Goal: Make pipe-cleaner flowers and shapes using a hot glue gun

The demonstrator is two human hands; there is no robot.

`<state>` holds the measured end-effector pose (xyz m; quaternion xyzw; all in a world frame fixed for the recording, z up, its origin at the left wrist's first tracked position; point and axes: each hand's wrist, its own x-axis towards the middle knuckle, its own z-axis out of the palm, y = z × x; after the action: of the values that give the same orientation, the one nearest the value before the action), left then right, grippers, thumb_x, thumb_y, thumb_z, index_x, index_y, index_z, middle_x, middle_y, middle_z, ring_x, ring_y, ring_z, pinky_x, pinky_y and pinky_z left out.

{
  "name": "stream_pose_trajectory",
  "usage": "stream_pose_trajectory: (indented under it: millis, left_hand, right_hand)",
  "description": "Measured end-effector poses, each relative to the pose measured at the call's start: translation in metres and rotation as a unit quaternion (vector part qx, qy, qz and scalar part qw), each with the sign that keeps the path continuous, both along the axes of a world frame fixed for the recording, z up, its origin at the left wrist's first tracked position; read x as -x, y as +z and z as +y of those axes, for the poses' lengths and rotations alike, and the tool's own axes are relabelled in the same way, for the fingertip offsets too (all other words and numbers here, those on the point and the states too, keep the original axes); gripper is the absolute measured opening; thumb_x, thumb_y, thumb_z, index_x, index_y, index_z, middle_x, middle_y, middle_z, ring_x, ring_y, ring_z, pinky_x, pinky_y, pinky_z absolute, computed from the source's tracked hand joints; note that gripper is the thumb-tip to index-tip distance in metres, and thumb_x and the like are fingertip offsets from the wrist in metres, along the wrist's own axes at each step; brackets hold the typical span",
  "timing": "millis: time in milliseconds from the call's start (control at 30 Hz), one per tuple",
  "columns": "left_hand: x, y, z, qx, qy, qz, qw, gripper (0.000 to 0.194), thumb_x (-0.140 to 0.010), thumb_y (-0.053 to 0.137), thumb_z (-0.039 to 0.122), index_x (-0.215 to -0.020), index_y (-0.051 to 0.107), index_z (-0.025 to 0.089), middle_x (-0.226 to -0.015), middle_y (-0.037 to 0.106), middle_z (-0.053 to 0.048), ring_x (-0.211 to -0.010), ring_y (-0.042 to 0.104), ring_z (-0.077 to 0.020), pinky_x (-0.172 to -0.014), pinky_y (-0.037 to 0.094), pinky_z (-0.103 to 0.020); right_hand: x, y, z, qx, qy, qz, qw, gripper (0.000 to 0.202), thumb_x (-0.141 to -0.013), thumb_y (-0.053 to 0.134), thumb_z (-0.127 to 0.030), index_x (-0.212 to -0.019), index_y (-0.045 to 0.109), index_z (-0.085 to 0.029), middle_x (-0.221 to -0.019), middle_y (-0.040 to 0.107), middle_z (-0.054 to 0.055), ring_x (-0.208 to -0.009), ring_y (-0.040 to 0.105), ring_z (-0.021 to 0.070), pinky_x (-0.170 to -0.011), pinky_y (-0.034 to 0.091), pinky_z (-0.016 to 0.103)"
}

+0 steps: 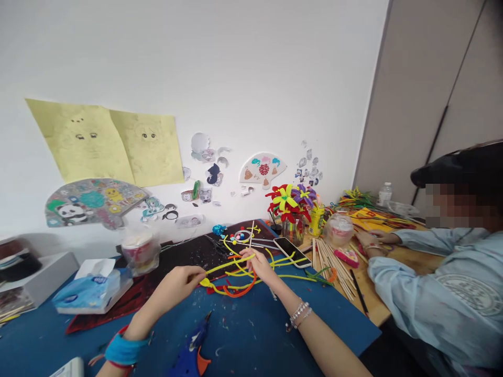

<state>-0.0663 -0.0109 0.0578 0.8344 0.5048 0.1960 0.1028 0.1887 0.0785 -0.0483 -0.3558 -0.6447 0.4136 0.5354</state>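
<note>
Yellow pipe cleaner (228,265) spans the gap between the hands, one end pinched in the fingertips of the left grip (181,285), the other part held by the right grip (259,264). Just below, an orange pipe cleaner (243,292) curves over the blue mat (251,335).

Yellow pipe cleaner (230,265): fuzzy, matt. Sticks (334,266): bare wood, matt. Tissue pack (91,293): glossy plastic.
</note>
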Motion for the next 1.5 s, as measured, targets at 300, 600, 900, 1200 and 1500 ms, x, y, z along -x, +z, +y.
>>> stream_pose_trajectory:
  millis: [300, 600, 900, 1200, 1500]
  left_hand:
    - [0.022, -0.006, 0.017, -0.005, 0.030, -0.040, 0.999, 0.039, -0.081, 0.042, 0.048, -0.091, 0.069, 0.021, -0.092, 0.070, -0.002, -0.076, 0.062, -0.0185, -0.069, 0.045, -0.022]
    - [0.011, -0.011, 0.015, 0.013, 0.020, -0.067, 0.997, 0.037, -0.077, 0.045, 0.048, -0.083, 0.071, 0.021, -0.070, 0.070, -0.001, -0.066, 0.061, -0.0186, -0.063, 0.047, -0.022]
    - [0.006, -0.023, 0.021, 0.028, 0.017, -0.029, 0.999, 0.037, -0.083, 0.041, 0.046, -0.086, 0.068, 0.021, -0.084, 0.071, -0.002, -0.076, 0.063, -0.0196, -0.069, 0.046, -0.022]
    - [0.001, -0.028, 0.021, -0.038, 0.062, -0.040, 0.997, 0.039, -0.085, 0.039, 0.049, -0.093, 0.065, 0.021, -0.086, 0.070, 0.000, -0.068, 0.061, -0.0159, -0.063, 0.044, -0.020]
    - [-0.002, -0.027, 0.016, -0.050, 0.051, -0.051, 0.996, 0.037, -0.083, 0.041, 0.047, -0.091, 0.067, 0.021, -0.078, 0.070, -0.001, -0.064, 0.059, -0.0160, -0.060, 0.044, -0.020]
  right_hand:
    - [-0.051, 0.021, 0.019, -0.009, -0.084, 0.202, 0.976, 0.042, -0.082, 0.042, -0.055, -0.083, 0.062, -0.018, -0.055, 0.057, 0.000, -0.046, 0.047, 0.0113, -0.044, 0.038, 0.023]
    - [-0.133, 0.016, 0.028, 0.032, -0.123, 0.376, 0.918, 0.041, -0.089, 0.019, -0.047, -0.061, 0.036, -0.023, -0.035, 0.019, -0.011, -0.028, 0.014, 0.0083, -0.032, 0.018, 0.021]
    - [-0.159, 0.020, 0.030, -0.004, -0.159, 0.422, 0.892, 0.037, -0.091, 0.030, -0.045, -0.065, 0.041, -0.021, -0.036, 0.018, -0.012, -0.029, 0.014, 0.0069, -0.034, 0.018, 0.020]
    - [-0.182, 0.018, 0.036, -0.039, -0.159, 0.394, 0.904, 0.056, -0.092, 0.014, -0.051, -0.045, 0.019, -0.021, -0.034, 0.017, -0.007, -0.032, 0.017, 0.0091, -0.039, 0.024, 0.024]
    - [-0.181, 0.033, 0.020, -0.102, -0.213, 0.324, 0.916, 0.060, -0.090, 0.013, -0.058, -0.042, 0.010, -0.021, -0.034, 0.012, -0.007, -0.035, 0.016, 0.0097, -0.044, 0.029, 0.026]
